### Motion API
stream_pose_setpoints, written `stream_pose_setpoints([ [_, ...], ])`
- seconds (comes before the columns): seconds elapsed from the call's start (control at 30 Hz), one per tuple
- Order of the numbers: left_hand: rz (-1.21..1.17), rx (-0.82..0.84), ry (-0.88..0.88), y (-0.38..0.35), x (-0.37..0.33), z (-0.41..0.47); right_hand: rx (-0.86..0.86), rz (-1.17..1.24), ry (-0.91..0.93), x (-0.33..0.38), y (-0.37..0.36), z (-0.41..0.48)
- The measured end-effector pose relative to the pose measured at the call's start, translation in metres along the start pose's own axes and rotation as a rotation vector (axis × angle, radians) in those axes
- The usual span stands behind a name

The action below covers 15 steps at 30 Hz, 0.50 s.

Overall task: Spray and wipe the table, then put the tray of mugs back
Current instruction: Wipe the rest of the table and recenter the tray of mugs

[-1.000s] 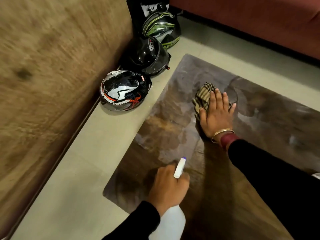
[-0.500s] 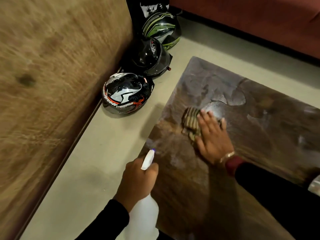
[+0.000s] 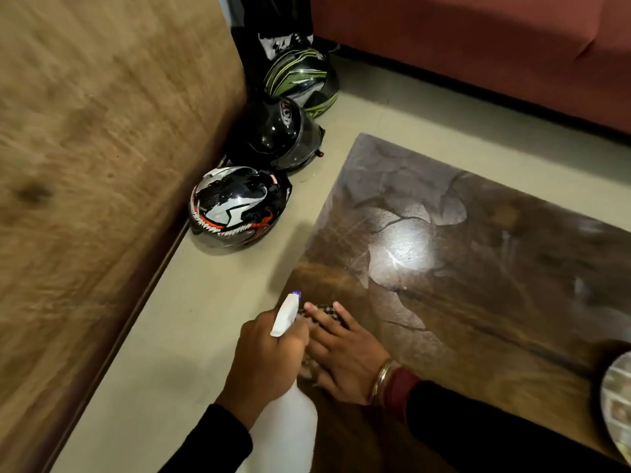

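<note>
The dark wooden table [image 3: 478,254] fills the right half of the view, its top streaked with wet wipe marks and a bright glare. My right hand [image 3: 345,353] presses flat on a checked cloth [image 3: 324,310] near the table's left edge; most of the cloth is hidden under the fingers. My left hand [image 3: 264,363] grips the neck of a white spray bottle [image 3: 285,435], whose nozzle points up over the table edge, right beside my right hand. No tray or mugs can be made out.
Three helmets lie on the pale floor left of the table: a white-black one [image 3: 239,206], a black one [image 3: 276,134], a green-striped one [image 3: 300,80]. A brown sofa side [image 3: 85,165] stands at left, a red sofa [image 3: 478,46] behind. A round shiny object [image 3: 616,401] shows at the right edge.
My right hand has dragged the cloth from the table's middle toward me and to the left edge. My left hand with the bottle has shifted left, then come up beside the right hand.
</note>
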<state>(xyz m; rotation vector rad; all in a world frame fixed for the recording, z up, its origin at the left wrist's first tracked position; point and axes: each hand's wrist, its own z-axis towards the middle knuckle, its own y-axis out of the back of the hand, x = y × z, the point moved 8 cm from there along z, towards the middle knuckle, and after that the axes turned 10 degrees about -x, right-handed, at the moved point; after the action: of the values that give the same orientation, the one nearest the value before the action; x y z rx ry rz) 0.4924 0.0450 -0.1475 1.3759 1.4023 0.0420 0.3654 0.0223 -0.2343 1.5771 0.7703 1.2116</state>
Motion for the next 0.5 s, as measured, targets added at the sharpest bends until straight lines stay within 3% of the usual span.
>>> stream_pose_setpoints([
  [0.23,-0.005,0.041,0.009,-0.034,-0.022,0.02,-0.126,-0.109,-0.565,-0.248,0.092,0.073],
  [0.33,-0.011,0.063,0.009,-0.044,-0.026,0.026,-0.176,-0.097,-0.702,-0.277,0.104,0.111],
  [0.4,-0.021,0.047,0.018,-0.048,-0.031,0.031,-0.195,-0.095,-0.652,-0.25,0.094,0.122],
  [0.5,-0.045,-0.009,-0.063,-0.044,-0.049,0.039,-0.162,-0.063,-0.299,-0.152,0.052,0.109],
])
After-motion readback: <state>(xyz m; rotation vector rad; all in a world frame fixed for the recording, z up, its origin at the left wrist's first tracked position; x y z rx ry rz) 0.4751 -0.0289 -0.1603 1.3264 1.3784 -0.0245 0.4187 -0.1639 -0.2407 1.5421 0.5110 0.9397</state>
